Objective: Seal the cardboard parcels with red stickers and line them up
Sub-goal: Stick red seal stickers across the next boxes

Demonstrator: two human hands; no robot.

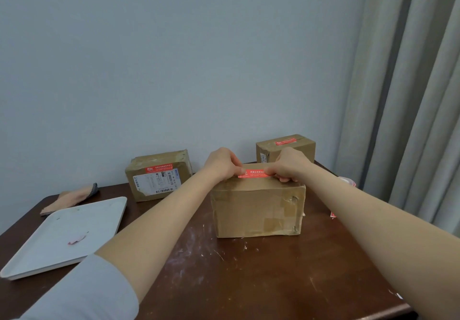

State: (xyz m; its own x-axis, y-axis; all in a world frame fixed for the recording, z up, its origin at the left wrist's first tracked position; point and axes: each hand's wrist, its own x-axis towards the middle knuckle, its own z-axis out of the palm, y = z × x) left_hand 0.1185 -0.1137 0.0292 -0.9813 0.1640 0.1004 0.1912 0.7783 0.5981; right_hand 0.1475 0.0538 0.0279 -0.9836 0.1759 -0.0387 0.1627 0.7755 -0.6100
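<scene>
Head cam: labelled parcel (159,176) at 10 o'clock & rear parcel (286,149) at 1 o'clock look sealed; left hand (222,164) & right hand (290,164) each pinch an end of red sticker (254,173) atop centre parcel (257,210), so lining-up prob. remains.

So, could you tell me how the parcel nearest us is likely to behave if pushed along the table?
The near parcel looks wider than tall and sits flat on the table, so it would probably slide rather than tip. Its cardboard is dented and patched with tape, so the walls may give under a firm squeeze. Weight cannot be judged.
</scene>
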